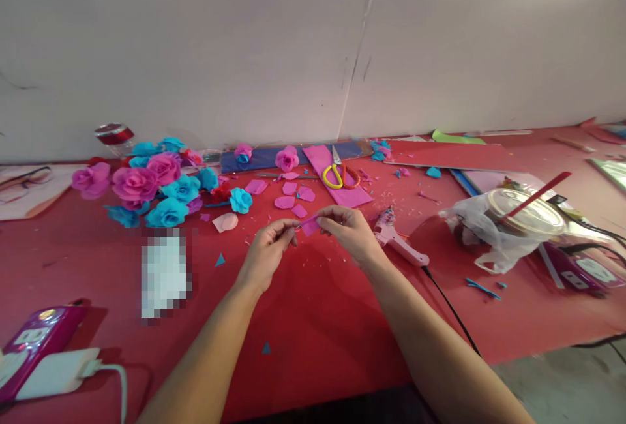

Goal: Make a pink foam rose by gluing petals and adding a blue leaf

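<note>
Between my two hands, above the red table [313, 319], is a small purple-pink paper piece [310, 226]. My left hand [268, 249] pinches a thin dark item at the paper's left end; too small to name. My right hand [348, 231] has its fingertips closed on the right end of the paper. Just beyond them lie loose pink petals [285, 202], a folded pink paper sheet [355, 196] and scissors with yellow and orange handles [341, 176]. Pink and blue paper roses [166, 182] are heaped at the left.
A glue gun [403, 248] with a black cord lies right of my right hand. Farther right stands a lidded cup [525, 211] in a plastic bag, near a purple power strip [581, 267]. Another power strip [46, 333] with a white charger is at the left. A white partition rises behind.
</note>
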Available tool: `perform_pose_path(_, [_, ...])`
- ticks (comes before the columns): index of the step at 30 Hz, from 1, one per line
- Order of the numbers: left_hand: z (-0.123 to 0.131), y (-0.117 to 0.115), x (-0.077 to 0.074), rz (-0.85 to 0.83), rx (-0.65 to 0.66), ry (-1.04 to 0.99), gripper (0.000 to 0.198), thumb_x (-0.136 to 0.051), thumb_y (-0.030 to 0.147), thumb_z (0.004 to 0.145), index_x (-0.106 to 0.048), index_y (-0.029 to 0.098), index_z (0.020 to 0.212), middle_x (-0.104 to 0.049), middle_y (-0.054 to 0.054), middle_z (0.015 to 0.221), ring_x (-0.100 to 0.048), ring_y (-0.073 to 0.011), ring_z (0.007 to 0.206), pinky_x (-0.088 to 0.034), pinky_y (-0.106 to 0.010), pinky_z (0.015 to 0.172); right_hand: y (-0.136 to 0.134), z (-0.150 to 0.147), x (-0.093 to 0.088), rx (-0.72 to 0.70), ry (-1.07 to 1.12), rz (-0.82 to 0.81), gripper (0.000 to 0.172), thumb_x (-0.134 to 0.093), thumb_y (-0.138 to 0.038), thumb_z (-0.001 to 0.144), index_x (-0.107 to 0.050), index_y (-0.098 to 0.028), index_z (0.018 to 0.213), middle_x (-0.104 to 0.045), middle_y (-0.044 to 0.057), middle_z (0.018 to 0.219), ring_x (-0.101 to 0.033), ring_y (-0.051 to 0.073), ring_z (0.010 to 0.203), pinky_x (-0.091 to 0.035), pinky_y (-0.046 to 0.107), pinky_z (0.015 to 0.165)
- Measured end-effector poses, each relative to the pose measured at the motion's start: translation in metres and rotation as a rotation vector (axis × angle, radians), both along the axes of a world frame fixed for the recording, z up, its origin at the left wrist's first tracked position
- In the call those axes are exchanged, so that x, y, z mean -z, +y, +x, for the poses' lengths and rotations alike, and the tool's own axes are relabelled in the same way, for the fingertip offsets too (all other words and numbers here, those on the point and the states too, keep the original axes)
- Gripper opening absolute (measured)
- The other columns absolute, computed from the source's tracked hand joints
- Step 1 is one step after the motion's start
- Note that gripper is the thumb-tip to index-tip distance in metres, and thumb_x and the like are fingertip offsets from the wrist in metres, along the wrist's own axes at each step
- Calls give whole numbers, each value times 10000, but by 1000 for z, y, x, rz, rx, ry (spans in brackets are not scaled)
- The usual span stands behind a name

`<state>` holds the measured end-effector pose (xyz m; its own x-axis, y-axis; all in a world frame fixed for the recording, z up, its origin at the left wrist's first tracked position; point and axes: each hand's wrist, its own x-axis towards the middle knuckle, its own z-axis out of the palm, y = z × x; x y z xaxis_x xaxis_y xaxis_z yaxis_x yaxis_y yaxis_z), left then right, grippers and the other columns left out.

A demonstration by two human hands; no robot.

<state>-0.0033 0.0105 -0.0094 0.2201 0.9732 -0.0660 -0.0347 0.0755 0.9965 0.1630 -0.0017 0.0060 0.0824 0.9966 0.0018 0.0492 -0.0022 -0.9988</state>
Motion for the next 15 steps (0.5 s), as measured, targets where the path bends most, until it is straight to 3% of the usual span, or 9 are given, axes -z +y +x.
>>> perform_pose_path(9, [-1,-1,-1,26,0,23,179,-617,263,737,-684,180,881,-536,25,599,-421,-98,575,-298,-234,578,-2,0,-4,-22,-3,31,190,-625,-323,691,-661,-157,775,-611,0,669,-511,105,607,-388,246,595])
perform_pose_path(15, [-8,1,-4,-139,50,-25,254,-628,379,756,-681,195,923,-670,-36,771,-589,-136,755,-373,-237,671,-2,2,-6,-51,1,-8,156,-643,-307,682,-660,-163,738,-599,-13,643,-495,96,581,-385,244,587])
